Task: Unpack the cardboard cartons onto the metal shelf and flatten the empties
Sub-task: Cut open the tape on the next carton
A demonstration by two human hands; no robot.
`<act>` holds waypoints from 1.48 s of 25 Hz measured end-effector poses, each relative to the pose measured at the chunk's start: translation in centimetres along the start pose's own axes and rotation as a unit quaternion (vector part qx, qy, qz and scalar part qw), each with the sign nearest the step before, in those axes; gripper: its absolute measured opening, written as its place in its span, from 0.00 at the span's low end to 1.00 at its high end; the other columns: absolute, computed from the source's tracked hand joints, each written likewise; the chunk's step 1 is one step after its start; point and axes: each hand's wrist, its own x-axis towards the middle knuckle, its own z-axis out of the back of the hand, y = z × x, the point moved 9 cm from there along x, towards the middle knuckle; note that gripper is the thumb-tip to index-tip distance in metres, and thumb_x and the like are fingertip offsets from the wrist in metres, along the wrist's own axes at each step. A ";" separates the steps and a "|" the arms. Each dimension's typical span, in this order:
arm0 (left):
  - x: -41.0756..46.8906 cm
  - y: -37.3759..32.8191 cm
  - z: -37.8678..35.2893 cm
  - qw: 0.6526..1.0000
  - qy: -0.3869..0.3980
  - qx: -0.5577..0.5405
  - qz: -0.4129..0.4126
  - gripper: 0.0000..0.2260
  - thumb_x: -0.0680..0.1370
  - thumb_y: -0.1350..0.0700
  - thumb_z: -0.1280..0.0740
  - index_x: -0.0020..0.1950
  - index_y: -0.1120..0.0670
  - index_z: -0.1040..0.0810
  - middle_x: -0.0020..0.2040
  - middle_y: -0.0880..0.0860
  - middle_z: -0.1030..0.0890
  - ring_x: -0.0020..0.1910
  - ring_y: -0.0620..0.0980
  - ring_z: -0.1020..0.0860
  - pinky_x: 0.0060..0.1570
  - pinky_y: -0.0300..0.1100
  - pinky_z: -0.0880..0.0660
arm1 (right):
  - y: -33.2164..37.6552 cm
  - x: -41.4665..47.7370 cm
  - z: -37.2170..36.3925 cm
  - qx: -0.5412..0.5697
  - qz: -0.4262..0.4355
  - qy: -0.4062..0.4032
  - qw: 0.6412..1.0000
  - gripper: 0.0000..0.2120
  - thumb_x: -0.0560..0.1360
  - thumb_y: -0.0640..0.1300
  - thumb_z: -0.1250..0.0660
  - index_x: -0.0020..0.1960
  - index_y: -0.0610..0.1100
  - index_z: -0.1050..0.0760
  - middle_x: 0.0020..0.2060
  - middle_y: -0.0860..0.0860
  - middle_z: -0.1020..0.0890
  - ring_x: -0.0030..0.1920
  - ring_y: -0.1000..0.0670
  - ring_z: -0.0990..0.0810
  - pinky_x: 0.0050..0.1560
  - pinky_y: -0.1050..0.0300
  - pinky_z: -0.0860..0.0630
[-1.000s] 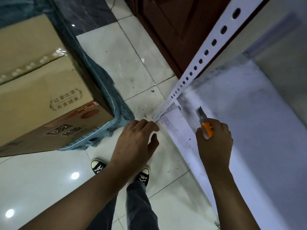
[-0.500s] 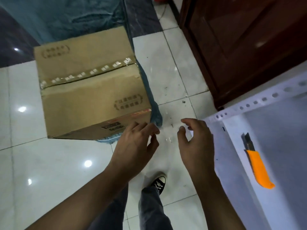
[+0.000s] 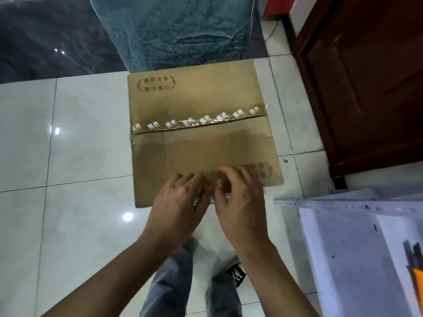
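Both hands meet at the near edge of the cardboard carton [image 3: 201, 99], which sits taped shut on the floor tiles [image 3: 75, 138], left of the metal shelf [image 3: 343, 248]. The left hand [image 3: 180, 209] curls at the edge; blur hides whether it is holding anything. The right hand [image 3: 240, 202] rests loose-fingered on the flap. An orange knife [image 3: 415, 277] on the shelf is cut off at the frame edge.

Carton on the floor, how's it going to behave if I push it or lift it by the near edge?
The carton is broad and sits flat, so it probably won't tip. The glossy floor should let it slide easily when pushed. Its flaps lie flat with tape along the seam, so it likely holds contents and may be heavy.
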 end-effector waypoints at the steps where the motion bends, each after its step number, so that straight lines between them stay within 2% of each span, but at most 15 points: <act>1: 0.3 0.9 0.6 1.000 -0.002 0.005 -0.004 0.09 0.80 0.50 0.40 0.51 0.50 0.22 0.43 0.46 0.21 0.41 0.48 0.28 0.39 0.44 0.29 | 0.9 0.4 -0.9 -0.003 0.007 0.005 1.000 0.11 0.80 0.45 0.33 0.62 0.47 0.22 0.57 0.51 0.20 0.57 0.50 0.24 0.62 0.50 0.24; 6: 1.8 5.8 3.8 1.000 -0.022 0.010 0.017 0.06 0.77 0.54 0.36 0.50 0.52 0.21 0.42 0.49 0.21 0.41 0.52 0.27 0.38 0.47 0.29 | 4.6 2.4 -4.3 -0.035 0.037 0.006 0.999 0.15 0.78 0.46 0.40 0.62 0.47 0.23 0.55 0.50 0.21 0.55 0.47 0.24 0.60 0.47 0.28; 9: 2.9 7.6 5.2 0.999 -0.040 0.015 0.012 0.06 0.77 0.54 0.36 0.50 0.53 0.21 0.44 0.50 0.20 0.44 0.54 0.26 0.42 0.49 0.27 | 5.7 3.5 -5.6 -0.073 0.048 -0.009 0.996 0.16 0.76 0.44 0.35 0.63 0.47 0.23 0.57 0.49 0.21 0.55 0.45 0.24 0.58 0.46 0.29; 12: 4.6 8.1 6.8 0.995 -0.077 0.049 -0.028 0.09 0.77 0.55 0.37 0.53 0.55 0.20 0.48 0.52 0.19 0.46 0.56 0.26 0.47 0.51 0.28 | 5.5 4.2 -6.9 -0.147 0.041 -0.019 0.988 0.22 0.78 0.50 0.35 0.70 0.47 0.27 0.67 0.48 0.24 0.67 0.45 0.28 0.70 0.45 0.35; 14: 6.4 8.6 7.3 0.992 -0.080 0.091 -0.038 0.14 0.77 0.53 0.37 0.60 0.55 0.21 0.56 0.54 0.21 0.51 0.59 0.26 0.52 0.53 0.28 | 5.2 4.3 -7.9 -0.177 0.031 -0.010 0.984 0.25 0.79 0.55 0.38 0.73 0.46 0.29 0.72 0.47 0.28 0.74 0.45 0.33 0.76 0.41 0.41; 16: 8.7 9.3 7.5 0.988 -0.061 0.132 -0.045 0.21 0.76 0.49 0.36 0.68 0.54 0.25 0.65 0.56 0.25 0.59 0.61 0.27 0.59 0.54 0.30 | 5.0 4.1 -8.7 -0.189 0.025 0.002 0.982 0.26 0.80 0.56 0.39 0.74 0.46 0.30 0.74 0.47 0.30 0.77 0.45 0.36 0.77 0.40 0.44; 18: 11.3 10.3 7.4 0.985 -0.020 0.161 -0.056 0.31 0.74 0.43 0.30 0.75 0.51 0.31 0.73 0.58 0.31 0.69 0.62 0.32 0.65 0.57 0.33 | 4.9 4.2 -9.0 -0.195 0.021 0.013 0.980 0.27 0.79 0.56 0.40 0.76 0.47 0.32 0.75 0.47 0.31 0.78 0.46 0.37 0.78 0.40 0.45; 20: 13.7 11.6 7.2 0.979 0.045 0.189 -0.059 0.43 0.68 0.34 0.26 0.78 0.47 0.38 0.78 0.58 0.39 0.76 0.64 0.40 0.71 0.60 0.40 | 4.8 4.3 -9.0 -0.203 0.012 0.020 0.979 0.28 0.79 0.57 0.40 0.77 0.49 0.33 0.76 0.48 0.31 0.77 0.46 0.37 0.78 0.40 0.46; 22: 15.6 12.6 7.1 0.966 0.107 0.231 -0.053 0.50 0.64 0.27 0.28 0.80 0.43 0.45 0.81 0.59 0.48 0.79 0.65 0.50 0.75 0.62 0.48 | 4.8 4.4 -9.1 -0.208 0.006 0.024 0.978 0.28 0.79 0.58 0.41 0.77 0.49 0.33 0.76 0.49 0.31 0.77 0.47 0.37 0.78 0.40 0.46; 24: 16.8 12.8 6.6 0.951 0.154 0.265 -0.052 0.53 0.63 0.25 0.30 0.80 0.41 0.49 0.82 0.60 0.54 0.79 0.67 0.53 0.75 0.65 0.50 | 4.8 4.4 -9.2 -0.212 0.003 0.025 0.977 0.29 0.79 0.59 0.41 0.77 0.49 0.33 0.76 0.49 0.31 0.77 0.47 0.36 0.78 0.40 0.45; 29: 17.4 12.0 5.5 0.918 0.195 0.336 -0.078 0.50 0.68 0.25 0.35 0.80 0.42 0.58 0.80 0.68 0.58 0.77 0.75 0.51 0.71 0.72 0.44 | 4.6 4.6 -9.3 -0.224 -0.003 0.027 0.974 0.29 0.79 0.59 0.42 0.77 0.49 0.33 0.76 0.49 0.31 0.77 0.47 0.36 0.78 0.40 0.45; 31: 16.8 11.5 5.4 0.904 0.199 0.363 -0.105 0.46 0.75 0.29 0.40 0.81 0.46 0.62 0.79 0.70 0.58 0.76 0.76 0.50 0.71 0.72 0.43 | 4.6 4.5 -9.3 -0.220 0.002 0.024 0.975 0.29 0.79 0.58 0.41 0.77 0.49 0.32 0.76 0.48 0.31 0.77 0.46 0.36 0.78 0.40 0.45; 34: 15.7 10.7 4.5 0.892 0.211 0.384 -0.109 0.39 0.82 0.41 0.41 0.80 0.49 0.66 0.78 0.72 0.60 0.76 0.77 0.52 0.70 0.73 0.42 | 4.6 4.5 -9.2 -0.218 0.006 0.016 0.976 0.29 0.78 0.57 0.40 0.77 0.48 0.32 0.75 0.48 0.30 0.76 0.46 0.35 0.78 0.40 0.45; 37: 15.8 10.3 4.2 0.908 0.231 0.341 -0.071 0.41 0.82 0.56 0.38 0.78 0.39 0.69 0.77 0.71 0.65 0.76 0.77 0.59 0.69 0.76 0.45 | 4.8 4.5 -9.1 -0.224 0.009 0.016 0.974 0.29 0.78 0.57 0.39 0.76 0.48 0.31 0.74 0.48 0.29 0.76 0.46 0.34 0.78 0.41 0.45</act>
